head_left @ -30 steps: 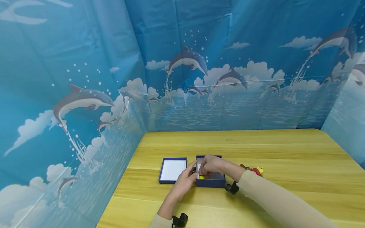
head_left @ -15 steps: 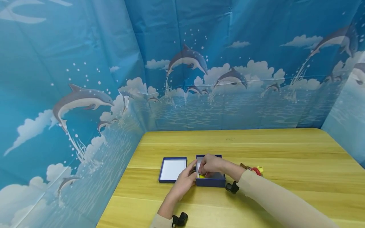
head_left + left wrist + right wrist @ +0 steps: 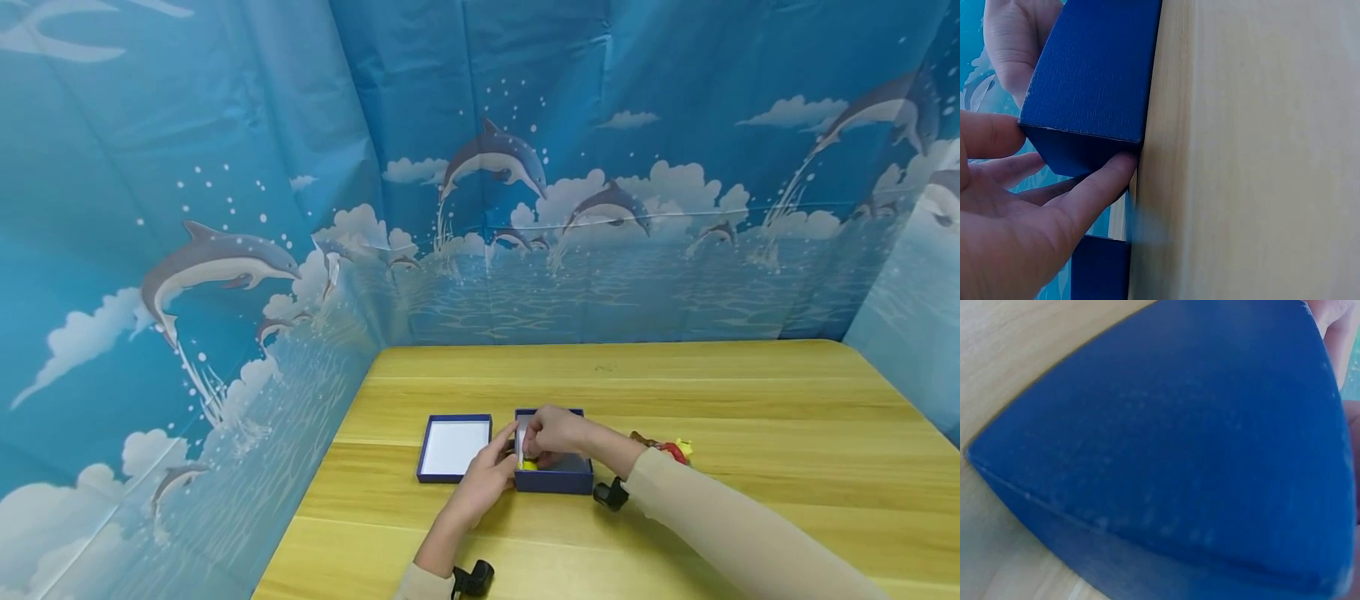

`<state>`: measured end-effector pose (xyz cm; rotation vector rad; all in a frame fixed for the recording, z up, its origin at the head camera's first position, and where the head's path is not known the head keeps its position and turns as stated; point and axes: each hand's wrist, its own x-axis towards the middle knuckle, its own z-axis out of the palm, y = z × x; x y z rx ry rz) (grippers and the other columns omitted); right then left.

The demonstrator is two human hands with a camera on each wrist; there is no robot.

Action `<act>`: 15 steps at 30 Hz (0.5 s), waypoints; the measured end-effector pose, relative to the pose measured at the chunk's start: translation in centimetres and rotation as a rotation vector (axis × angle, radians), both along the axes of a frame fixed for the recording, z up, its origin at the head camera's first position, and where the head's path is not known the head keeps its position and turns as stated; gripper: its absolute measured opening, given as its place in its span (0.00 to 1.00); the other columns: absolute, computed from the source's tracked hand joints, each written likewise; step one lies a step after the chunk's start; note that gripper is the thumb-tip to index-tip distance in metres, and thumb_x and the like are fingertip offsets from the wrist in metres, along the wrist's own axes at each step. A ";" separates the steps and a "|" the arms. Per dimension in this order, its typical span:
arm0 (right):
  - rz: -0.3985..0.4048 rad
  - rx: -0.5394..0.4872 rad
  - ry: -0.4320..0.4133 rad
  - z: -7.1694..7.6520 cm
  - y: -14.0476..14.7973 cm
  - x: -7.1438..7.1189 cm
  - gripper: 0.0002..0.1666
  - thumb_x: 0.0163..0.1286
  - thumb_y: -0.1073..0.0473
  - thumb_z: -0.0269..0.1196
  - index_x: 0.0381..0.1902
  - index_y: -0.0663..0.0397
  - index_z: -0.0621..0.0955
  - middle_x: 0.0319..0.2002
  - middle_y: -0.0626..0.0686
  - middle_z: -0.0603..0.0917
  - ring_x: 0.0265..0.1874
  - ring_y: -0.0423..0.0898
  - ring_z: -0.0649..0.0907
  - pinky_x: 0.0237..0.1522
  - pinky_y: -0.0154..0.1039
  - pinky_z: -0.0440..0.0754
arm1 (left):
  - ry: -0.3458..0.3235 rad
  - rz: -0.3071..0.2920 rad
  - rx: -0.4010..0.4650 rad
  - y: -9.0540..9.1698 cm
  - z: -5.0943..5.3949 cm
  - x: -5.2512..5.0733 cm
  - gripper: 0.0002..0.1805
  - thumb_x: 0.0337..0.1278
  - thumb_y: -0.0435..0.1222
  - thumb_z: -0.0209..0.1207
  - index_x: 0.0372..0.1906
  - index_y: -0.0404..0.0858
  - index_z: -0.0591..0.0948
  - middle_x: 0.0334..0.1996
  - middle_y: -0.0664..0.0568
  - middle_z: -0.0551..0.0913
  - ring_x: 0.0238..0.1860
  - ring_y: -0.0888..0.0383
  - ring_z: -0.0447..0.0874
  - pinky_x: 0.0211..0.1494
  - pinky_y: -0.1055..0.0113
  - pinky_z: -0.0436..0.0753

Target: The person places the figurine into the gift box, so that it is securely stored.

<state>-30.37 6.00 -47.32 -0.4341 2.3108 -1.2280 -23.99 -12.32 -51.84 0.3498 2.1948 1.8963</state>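
A blue box (image 3: 553, 482) stands lidless on the table, its pale inside partly covered by my right hand. My left hand (image 3: 483, 482) lies along the box's left side; in the left wrist view its straight fingers touch the box's end and upper edge. My right hand (image 3: 552, 433) reaches down into the box with curled fingers. At its fingertips, by the left inner wall, is a small yellow thing (image 3: 529, 465) with a dark bit, which the fingers seem to pinch; its kind is hard to make out. The right wrist view shows mostly the box's blue outside (image 3: 1197, 444).
The box's lid (image 3: 454, 447) lies left of the box, white inside up. Right of the box, partly behind the right forearm, lies a small red, brown and yellow thing (image 3: 677, 451). The wooden table (image 3: 750, 400) ends at a dolphin-printed curtain (image 3: 480, 300).
The right fingers shift slightly inside the box, and a little more of the yellow thing shows than half a second ago. The left hand, box and lid stay put.
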 end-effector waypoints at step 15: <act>-0.006 0.022 0.032 0.1 -0.4 0.4 0.06 0.64 0.67 0.69 0.30 0.61 0.82 0.27 0.58 0.84 0.23 0.53 0.86 0.28 0.45 0.87 | 0.001 -0.003 -0.005 0.0 0.1 0.1 0.29 0.79 0.34 0.43 0.80 0.50 0.59 0.71 0.39 0.67 0.65 0.49 0.72 0.55 0.55 0.82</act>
